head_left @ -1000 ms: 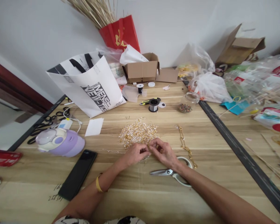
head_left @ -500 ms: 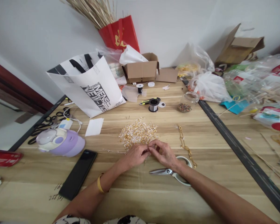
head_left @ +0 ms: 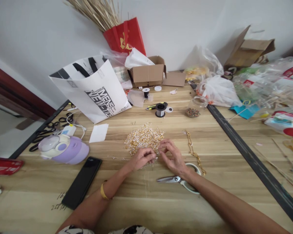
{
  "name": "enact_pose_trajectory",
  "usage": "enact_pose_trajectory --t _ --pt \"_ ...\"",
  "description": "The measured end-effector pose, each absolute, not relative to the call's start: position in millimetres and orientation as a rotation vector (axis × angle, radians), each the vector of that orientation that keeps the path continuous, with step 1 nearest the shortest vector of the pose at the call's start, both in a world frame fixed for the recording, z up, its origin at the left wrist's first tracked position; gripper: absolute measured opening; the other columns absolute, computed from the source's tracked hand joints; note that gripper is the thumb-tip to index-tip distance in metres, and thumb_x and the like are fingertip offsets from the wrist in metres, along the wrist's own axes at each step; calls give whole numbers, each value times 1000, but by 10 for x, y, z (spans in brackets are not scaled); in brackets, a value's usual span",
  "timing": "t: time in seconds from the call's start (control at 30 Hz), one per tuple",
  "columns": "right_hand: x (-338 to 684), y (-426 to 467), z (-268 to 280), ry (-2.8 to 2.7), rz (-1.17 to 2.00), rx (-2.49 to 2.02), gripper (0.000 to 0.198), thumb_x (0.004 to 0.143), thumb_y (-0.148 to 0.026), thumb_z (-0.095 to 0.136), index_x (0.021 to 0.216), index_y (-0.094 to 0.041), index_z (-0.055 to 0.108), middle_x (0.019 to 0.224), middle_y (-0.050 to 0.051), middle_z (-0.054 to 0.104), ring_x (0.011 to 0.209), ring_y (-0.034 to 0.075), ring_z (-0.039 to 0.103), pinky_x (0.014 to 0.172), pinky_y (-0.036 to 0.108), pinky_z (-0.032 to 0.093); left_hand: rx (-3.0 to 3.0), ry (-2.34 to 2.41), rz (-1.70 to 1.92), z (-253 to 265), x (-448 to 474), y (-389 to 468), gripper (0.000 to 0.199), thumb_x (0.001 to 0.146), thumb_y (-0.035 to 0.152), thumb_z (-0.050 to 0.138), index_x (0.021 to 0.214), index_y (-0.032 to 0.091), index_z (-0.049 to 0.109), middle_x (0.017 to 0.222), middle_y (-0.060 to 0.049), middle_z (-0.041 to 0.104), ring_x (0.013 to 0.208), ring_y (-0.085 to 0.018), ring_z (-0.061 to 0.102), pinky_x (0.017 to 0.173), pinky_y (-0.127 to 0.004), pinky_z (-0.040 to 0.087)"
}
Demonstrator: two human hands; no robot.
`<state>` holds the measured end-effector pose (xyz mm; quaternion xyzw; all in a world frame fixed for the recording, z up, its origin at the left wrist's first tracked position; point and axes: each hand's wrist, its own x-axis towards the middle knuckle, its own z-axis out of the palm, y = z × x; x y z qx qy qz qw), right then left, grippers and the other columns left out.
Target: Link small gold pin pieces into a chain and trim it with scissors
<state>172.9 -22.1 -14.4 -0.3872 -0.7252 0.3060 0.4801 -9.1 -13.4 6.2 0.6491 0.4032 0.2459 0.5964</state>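
My left hand (head_left: 144, 157) is closed in a pinch on a thin beaded strand (head_left: 146, 165); small clear and metal bits show below its fingertips. Just right of it, my right hand (head_left: 172, 157) has thumb and forefinger curled towards each other; whatever is between them is too small to make out. Behind both hands lies a pile of gold and clear beads (head_left: 144, 138). Under my right wrist rest scissors (head_left: 169, 179) with white handles, partly covered. A gold chain (head_left: 190, 146) lies to their right.
Behind the bead pile stand a wire spool (head_left: 160, 110) and a bead jar (head_left: 194, 110). On the left are a black phone (head_left: 81, 182), a purple cup (head_left: 73, 149) and a white bag (head_left: 95, 94). Plastic bags (head_left: 221, 89) crowd the right back.
My hands, touching at the fingertips before, are now slightly apart. The right fingers have lifted and spread a little from the left hand, which stays low over the strand.
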Motion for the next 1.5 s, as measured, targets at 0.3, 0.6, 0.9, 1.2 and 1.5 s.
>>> enact_pose_trajectory --t 0.3,0.6,0.9,1.2,1.5 --pt "1719 -208 -120 -1910 807 -815 17 90 -20 47 100 -22 60 96 9 63 92 20 58 79 36 48 1447 935 584 5 -117 -111 34 80 44 56 70 12 55 59 0 55 53 -8 51 51 -19 38" --pt "1707 -207 -114 -1934 832 -836 13 90 -23 48 93 -21 61 85 7 63 81 19 57 72 32 47 1478 931 556 44 -112 -114 35 81 44 56 68 11 55 60 0 56 54 -8 51 51 -19 38" --pt "1716 -213 -137 -1982 817 -889 13 91 -22 45 84 -20 57 82 6 60 76 17 54 69 30 44 1472 914 542 16 -126 -108 33 82 43 55 70 11 56 61 0 56 56 -8 51 52 -19 39" --pt "1713 -216 -147 -2005 748 -900 12 91 -19 43 86 -20 54 80 5 56 75 17 53 67 29 44 1423 921 584 -33 -149 -80 33 82 42 54 72 11 59 63 -2 59 56 -9 53 54 -20 41" --pt "1707 -255 -144 -2135 531 -852 13 91 -15 41 93 -20 54 87 7 59 80 18 54 69 29 46 1388 1011 665 1 -134 -76 33 75 42 62 67 10 61 60 -1 60 56 -10 52 57 -21 42"
